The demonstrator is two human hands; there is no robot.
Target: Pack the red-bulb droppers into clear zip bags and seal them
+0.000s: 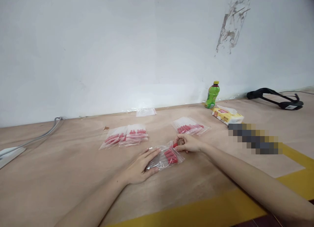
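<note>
A clear zip bag (165, 157) with several red pieces inside lies on the wooden surface (61, 174) in front of me. My left hand (141, 166) rests flat on the bag's left end, pressing it down with fingers spread. My right hand (187, 143) pinches a small red piece at the bag's open mouth, on its right side. Two more piles of filled bags lie behind: one pile (126, 135) at the centre left, another pile (190, 126) just beyond my right hand.
A green bottle with a yellow cap (212, 95) stands by the white wall. Next to it lies a tissue pack (227, 115). A black object (277, 98) sits far right, a grey cable (39, 137) far left. An empty clear bag (145, 112) lies by the wall. Yellow tape (196, 212) marks the near edge.
</note>
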